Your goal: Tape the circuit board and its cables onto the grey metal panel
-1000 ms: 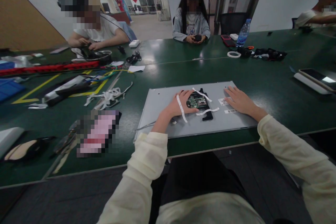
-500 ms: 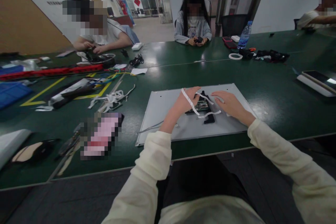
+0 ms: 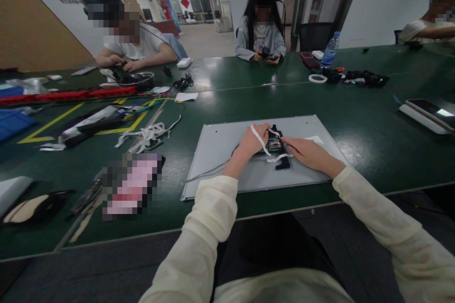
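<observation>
A grey metal panel (image 3: 220, 151) lies flat on the green table in front of me. On its middle sits a small green circuit board (image 3: 274, 144) on a black mount, with white flat ribbon cables (image 3: 280, 157) running from it. My left hand (image 3: 252, 141) rests curled at the board's left edge, and one white ribbon lies across its back. My right hand (image 3: 302, 149) lies on the panel just right of the board, fingers together and touching the board's right side. Whether either hand pinches a ribbon is hidden.
A blurred pink item (image 3: 130, 184) and loose white ribbons (image 3: 145, 135) lie to the left. A white-edged tablet (image 3: 424, 113) sits at the right. A water bottle (image 3: 330, 49) and tape roll (image 3: 317, 78) stand farther back. Three other people sit around the table.
My right hand slid left from the panel's labels to the circuit board. My left hand lifted, then settled closer on the board's left with the ribbon over it.
</observation>
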Demonstrator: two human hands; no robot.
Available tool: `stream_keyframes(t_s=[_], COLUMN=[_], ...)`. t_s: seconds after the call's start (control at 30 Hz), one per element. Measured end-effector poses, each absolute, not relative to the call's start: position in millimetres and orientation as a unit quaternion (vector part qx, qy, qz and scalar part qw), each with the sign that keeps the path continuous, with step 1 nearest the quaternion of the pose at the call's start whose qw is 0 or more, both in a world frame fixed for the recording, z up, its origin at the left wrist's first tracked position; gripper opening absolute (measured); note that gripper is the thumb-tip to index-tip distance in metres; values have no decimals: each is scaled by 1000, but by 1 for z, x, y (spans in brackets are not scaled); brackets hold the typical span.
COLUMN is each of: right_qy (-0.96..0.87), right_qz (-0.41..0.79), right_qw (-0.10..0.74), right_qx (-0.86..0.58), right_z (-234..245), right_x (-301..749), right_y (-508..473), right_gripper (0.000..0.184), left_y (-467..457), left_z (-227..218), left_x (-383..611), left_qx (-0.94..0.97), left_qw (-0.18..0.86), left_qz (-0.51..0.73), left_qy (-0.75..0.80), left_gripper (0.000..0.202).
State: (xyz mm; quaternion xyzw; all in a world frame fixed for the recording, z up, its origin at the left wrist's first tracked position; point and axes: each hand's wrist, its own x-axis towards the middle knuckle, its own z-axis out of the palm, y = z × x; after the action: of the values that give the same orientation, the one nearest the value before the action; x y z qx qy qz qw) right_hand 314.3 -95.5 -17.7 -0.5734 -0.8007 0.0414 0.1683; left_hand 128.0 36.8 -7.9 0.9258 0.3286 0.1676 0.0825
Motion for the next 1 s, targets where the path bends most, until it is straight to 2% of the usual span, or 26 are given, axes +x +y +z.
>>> stream_keyframes(t_s=[0.17, 0.4, 0.57, 0.73, 1.0], right_qy=[-823, -850, -850, -826, -804], right_qz=[-26, -81, -68, -39, 14], right_qw=[128, 105, 127, 156, 238], right_qx=[-553, -510, -507, -541, -545], right_z=[-11, -11, -13, -14, -19], right_x=[310, 312, 314, 314, 320], right_y=[-99, -106, -112, -114, -114], right_gripper=[45, 41, 40, 39, 34], left_y=[35, 32, 30, 29, 29], left_z=[-8, -8, -8, -10, -6], left_x=[128, 128, 129, 127, 124], left_qx=[910, 910, 916, 908, 872], left_qw=[99, 57, 31, 70, 148], left_qz=[183, 140, 119, 140, 269], left_qy=[358, 387, 383, 388, 382], left_gripper=[34, 34, 34, 33, 36])
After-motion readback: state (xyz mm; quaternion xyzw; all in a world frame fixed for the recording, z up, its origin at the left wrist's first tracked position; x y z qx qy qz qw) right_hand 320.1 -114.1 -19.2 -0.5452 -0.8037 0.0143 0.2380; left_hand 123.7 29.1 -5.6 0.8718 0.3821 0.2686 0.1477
